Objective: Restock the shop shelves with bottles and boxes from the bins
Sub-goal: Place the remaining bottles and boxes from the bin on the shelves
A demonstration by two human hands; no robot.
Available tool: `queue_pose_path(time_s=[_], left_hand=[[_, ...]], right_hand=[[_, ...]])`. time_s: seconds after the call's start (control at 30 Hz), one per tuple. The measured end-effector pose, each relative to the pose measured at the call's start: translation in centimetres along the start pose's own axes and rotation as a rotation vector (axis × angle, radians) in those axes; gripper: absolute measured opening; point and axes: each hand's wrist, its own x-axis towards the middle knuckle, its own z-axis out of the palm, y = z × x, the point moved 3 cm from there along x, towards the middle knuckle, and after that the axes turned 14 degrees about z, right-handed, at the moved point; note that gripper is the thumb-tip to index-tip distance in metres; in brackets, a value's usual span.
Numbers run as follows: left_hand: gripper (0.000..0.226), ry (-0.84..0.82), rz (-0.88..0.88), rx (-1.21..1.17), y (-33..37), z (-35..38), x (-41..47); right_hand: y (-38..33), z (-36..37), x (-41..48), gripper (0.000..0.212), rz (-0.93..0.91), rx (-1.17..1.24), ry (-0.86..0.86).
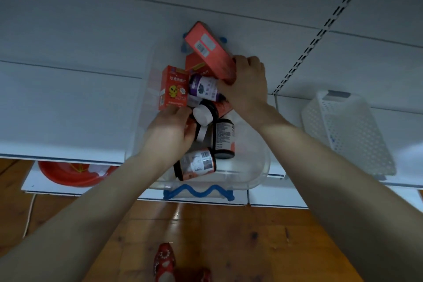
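A clear plastic bin (256, 178) with a blue wavy handle sits on the white shelf (68, 107). Inside lie several dark bottles with white labels (196, 163), a purple-labelled bottle (204, 87) and red boxes. My right hand (246, 86) grips a long red box (209, 51) by its lower end and holds it tilted above the bin. My left hand (170, 129) holds a small red box with a yellow chick picture (174, 88) by its bottom edge, upright at the bin's left side. My left hand's fingers hide what lies under them.
A white perforated basket (348, 130) stands on the shelf at the right. A red basin (71, 173) sits on the lower shelf at the left. A slotted metal upright (320, 32) runs up the back panel. Wooden floor and red shoes (164, 261) lie below.
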Motion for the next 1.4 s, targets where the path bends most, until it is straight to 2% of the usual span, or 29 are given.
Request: queue_pose_path(time_s=[0.03, 0.13, 0.37, 0.57, 0.7, 0.8, 0.93, 1.03, 1.23, 1.4], left_hand=[[0.031, 0.016, -0.055, 0.016, -0.3, 0.2, 0.7], [0.046, -0.08, -0.3, 0.061, -1.5, 1.3, 2.4], [0.057, -0.111, -0.396, 0.06, -3.7, 3.7, 3.3], [0.068, -0.081, -0.383, 0.038, -4.6, 4.2, 3.0], [0.067, -0.023, -0.322, 0.014, -4.3, 3.6, 3.1], [0.07, 0.032, -0.205, 0.027, -3.5, 3.1, 3.7], [0.065, -0.001, 0.017, 0.036, -2.8, 3.9, 4.2], [0.07, -0.053, 0.019, -0.015, -2.6, 4.6, 4.3], [0.06, -0.001, 0.018, -0.147, -1.8, 4.2, 4.6], [0.053, 0.111, -0.091, -0.238, -0.8, 2.6, 4.0]], right_hand=[[0.3, -0.5, -0.6, 0.044, 0.005, 0.051, 0.008], [1.2, -1.8, -2.8, 0.035, 0.053, 0.204, -0.007], [3.7, -3.1, -6.7, 0.032, 0.102, 0.317, -0.134], [3.9, -3.0, -6.9, 0.032, 0.083, 0.336, -0.122], [3.9, -2.9, -6.7, 0.033, 0.077, 0.329, -0.12], [3.8, -2.9, -6.7, 0.035, 0.068, 0.321, -0.114], [4.0, -2.8, -6.7, 0.036, 0.07, 0.313, -0.11], [3.9, -2.6, -6.7, 0.036, 0.058, 0.309, -0.093], [4.1, -2.4, -6.8, 0.039, 0.046, 0.293, -0.083], [3.8, -2.8, -6.7, 0.033, 0.099, 0.359, -0.09]])
